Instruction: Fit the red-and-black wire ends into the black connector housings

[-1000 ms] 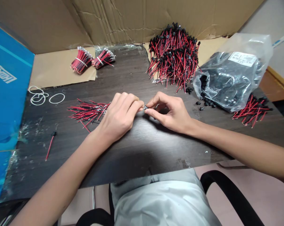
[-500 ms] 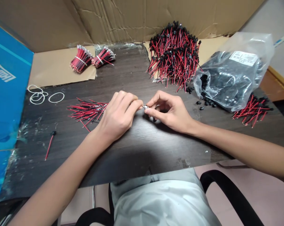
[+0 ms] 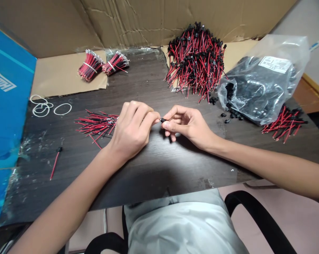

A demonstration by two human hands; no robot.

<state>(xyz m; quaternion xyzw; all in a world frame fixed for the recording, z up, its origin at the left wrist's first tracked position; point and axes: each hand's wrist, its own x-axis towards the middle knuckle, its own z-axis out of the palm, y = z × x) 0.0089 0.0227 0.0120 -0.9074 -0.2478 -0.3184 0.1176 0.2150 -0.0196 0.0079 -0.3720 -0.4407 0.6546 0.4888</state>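
Note:
Between thumb and forefinger, my right hand (image 3: 187,123) pinches a small black plastic connector housing (image 3: 163,120) over the middle of the table. My left hand (image 3: 135,125) is closed right beside it, its fingertips almost touching the housing. A wire end seems to be pinched there, but the fingers cover most of it. Partly under my left hand lies a loose bunch of red and black wires (image 3: 97,122) with metal terminals at one end. One finished-looking wire with a black connector (image 3: 55,163) lies apart at the left.
Two banded wire bundles (image 3: 90,67) sit at the back left, near several white rubber bands (image 3: 62,109). A large pile of connector-ended wires (image 3: 196,63) is at the back. To the right are a plastic bag of black housings (image 3: 257,88) and a smaller wire pile (image 3: 283,123).
The housing in my right hand has turned from a shiny, pale-looking face to a dark one. My right hand's lower fingers have uncurled a little. My left hand has barely moved.

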